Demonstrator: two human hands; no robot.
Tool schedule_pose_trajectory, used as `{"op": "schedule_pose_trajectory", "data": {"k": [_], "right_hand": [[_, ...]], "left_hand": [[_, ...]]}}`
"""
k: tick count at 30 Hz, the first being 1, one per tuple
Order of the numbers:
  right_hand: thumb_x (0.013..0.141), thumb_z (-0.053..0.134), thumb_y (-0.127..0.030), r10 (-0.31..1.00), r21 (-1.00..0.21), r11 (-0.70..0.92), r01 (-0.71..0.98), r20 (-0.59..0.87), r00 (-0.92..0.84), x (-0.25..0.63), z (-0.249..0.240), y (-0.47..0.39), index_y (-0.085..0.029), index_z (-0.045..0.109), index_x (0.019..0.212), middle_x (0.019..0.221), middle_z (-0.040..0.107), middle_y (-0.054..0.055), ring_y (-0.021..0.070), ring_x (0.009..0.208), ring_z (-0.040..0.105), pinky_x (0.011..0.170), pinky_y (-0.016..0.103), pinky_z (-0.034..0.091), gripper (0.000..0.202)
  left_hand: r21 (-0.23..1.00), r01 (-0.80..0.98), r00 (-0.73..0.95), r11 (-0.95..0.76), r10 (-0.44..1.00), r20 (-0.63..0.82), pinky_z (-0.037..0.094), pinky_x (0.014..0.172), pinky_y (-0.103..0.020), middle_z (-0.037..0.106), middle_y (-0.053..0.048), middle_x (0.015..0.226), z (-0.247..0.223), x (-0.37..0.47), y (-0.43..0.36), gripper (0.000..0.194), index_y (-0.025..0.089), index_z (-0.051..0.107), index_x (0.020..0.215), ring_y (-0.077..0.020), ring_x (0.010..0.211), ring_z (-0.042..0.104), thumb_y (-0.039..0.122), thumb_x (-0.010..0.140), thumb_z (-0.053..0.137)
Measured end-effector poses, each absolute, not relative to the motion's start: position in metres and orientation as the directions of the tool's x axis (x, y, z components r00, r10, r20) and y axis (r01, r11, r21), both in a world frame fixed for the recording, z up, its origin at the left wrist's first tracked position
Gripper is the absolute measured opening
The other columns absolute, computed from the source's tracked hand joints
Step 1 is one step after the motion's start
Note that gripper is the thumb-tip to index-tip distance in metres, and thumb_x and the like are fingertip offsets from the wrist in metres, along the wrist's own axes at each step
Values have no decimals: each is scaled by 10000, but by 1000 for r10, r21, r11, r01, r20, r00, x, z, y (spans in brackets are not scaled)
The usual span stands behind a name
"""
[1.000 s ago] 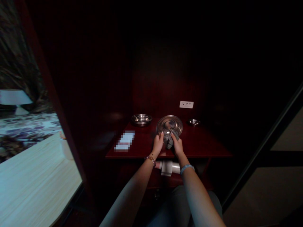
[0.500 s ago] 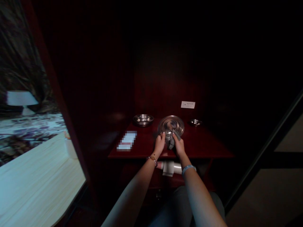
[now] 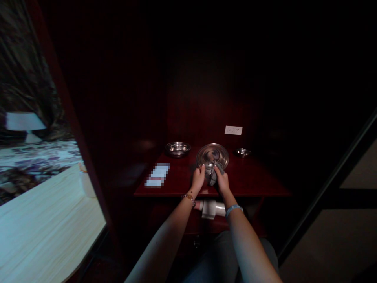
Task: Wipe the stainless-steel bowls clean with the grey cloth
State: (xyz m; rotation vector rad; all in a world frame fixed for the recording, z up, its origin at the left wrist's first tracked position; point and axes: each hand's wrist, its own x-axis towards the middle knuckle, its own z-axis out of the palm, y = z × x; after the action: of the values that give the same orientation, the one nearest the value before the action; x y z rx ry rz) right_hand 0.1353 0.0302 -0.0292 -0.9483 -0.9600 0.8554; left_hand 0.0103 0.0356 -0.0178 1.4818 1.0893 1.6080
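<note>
Both forearms reach forward over the near edge of the dark red tabletop [image 3: 253, 181], wrists nearly level. The left hand [image 3: 198, 179], a beaded bracelet at its wrist, has its fingers curled against the near left rim of a round steel plate [image 3: 212, 155] that stands tilted up toward the camera. The right hand [image 3: 222, 181], a pale band at its wrist, has its fingers clamped on a bunched grey cloth [image 3: 212, 176] pressed to the plate's lower face. The plate is shiny, with a raised rim and a dull reflection at its middle; its lower edge is hidden by cloth and fingers. Left of the plate sits a steel bowl [image 3: 177, 148]; right of it, a smaller steel bowl [image 3: 242, 152]. Behind the plate, a white socket panel [image 3: 233, 130] is set in the dark wall. Below the plate's near side, under the tabletop, lies a white cylinder [image 3: 211, 208].
</note>
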Motion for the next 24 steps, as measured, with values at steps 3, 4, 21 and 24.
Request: {"op": "schedule_pose_trajectory", "data": {"k": [3, 4, 21, 24], "right_hand": [[682, 721, -567, 904, -927, 333, -170, 264, 335, 135, -29, 31, -97, 748, 1031, 898, 763, 84, 230, 855, 678, 791, 314, 512, 585], [681, 724, -563, 905, -927, 333, -175, 262, 334, 135, -29, 31, -98, 747, 1037, 904, 763, 83, 228, 856, 678, 794, 312, 511, 586], [698, 716, -580, 906, -923, 343, -174, 276, 322, 136, -32, 29, -127, 741, 1078, 942, 766, 69, 248, 921, 686, 835, 322, 520, 592], [697, 721, -577, 906, -924, 341, -176, 273, 325, 136, -34, 30, -125, 744, 1065, 955, 765, 75, 256, 934, 684, 848, 333, 517, 583]], "left_hand": [[908, 64, -124, -414, 900, 418, 412, 585, -262, 551, -6, 523, -18, 10, 36, 462, 185, 556, 653, -152, 569, 551, 575, 873, 442], [909, 66, -125, -412, 900, 418, 411, 584, -262, 551, -7, 522, -18, 10, 36, 459, 185, 555, 651, -151, 567, 549, 570, 874, 442], [923, 84, -163, -376, 908, 385, 408, 584, -250, 553, -10, 493, -16, 13, 31, 468, 178, 561, 625, -149, 557, 575, 546, 887, 442], [925, 70, -166, -373, 910, 379, 436, 610, -254, 597, -30, 518, -16, 13, 31, 472, 166, 599, 645, -166, 603, 617, 557, 876, 471]]}}
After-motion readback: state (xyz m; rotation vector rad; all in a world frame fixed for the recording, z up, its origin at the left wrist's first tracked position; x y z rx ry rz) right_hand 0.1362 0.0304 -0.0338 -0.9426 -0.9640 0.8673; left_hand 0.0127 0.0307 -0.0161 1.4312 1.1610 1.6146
